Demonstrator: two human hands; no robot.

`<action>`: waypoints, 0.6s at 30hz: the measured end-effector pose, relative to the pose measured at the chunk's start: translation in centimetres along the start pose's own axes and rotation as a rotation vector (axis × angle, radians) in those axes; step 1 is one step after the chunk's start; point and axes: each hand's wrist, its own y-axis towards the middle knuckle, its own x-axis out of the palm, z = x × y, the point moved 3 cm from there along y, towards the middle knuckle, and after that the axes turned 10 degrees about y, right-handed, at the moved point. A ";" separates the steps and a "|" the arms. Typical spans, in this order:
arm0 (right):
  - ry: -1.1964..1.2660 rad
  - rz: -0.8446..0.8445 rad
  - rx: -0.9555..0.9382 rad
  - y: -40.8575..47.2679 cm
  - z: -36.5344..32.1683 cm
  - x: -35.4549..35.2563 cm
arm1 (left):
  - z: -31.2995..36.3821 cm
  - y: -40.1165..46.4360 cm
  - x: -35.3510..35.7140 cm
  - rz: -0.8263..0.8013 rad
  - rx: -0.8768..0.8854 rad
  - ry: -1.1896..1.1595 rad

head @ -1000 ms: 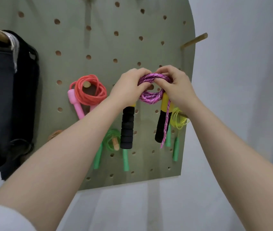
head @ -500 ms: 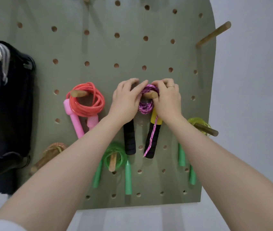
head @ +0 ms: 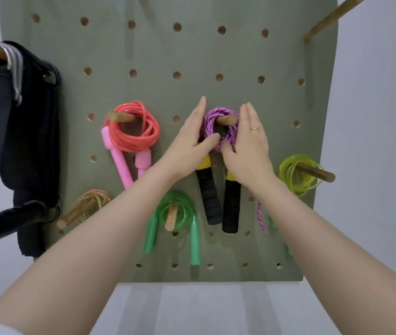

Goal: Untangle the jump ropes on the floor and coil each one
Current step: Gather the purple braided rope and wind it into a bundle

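Head view: purple rope [head: 218, 126] coiled, hanging on wooden peg [head: 227, 120] of green pegboard [head: 192, 56]. Left hand [head: 189, 146] and right hand [head: 247, 151] flank coil, fingers straight and together, thumbs touching its lower loop. Black handles [head: 218, 201] dangle below. Orange rope [head: 131, 126], green rope [head: 175, 211], yellow rope [head: 298, 175] hang on neighbouring pegs.
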 end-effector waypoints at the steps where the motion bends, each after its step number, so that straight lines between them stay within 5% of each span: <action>1: 0.029 0.088 -0.034 -0.6 -0.5 -0.7 | 0.0 -0.3 -0.6 0.032 -0.015 -0.015; 5: 0.274 0.297 -0.172 -4.1 -2.0 -1.0 | -0.4 -2.5 -2.5 0.146 0.079 0.101; 10: 0.253 0.091 -0.283 -8.2 -5.4 3.1 | -2.1 -8.6 -4.7 0.156 0.112 0.225; 14: 0.323 -0.057 -0.294 -10.8 -8.9 6.5 | -3.7 -15.3 -6.9 -0.023 0.132 0.361; 18: 0.418 -0.285 -0.192 -13.5 -13.3 10.9 | -5.3 -22.6 -10.4 -0.150 -0.133 0.389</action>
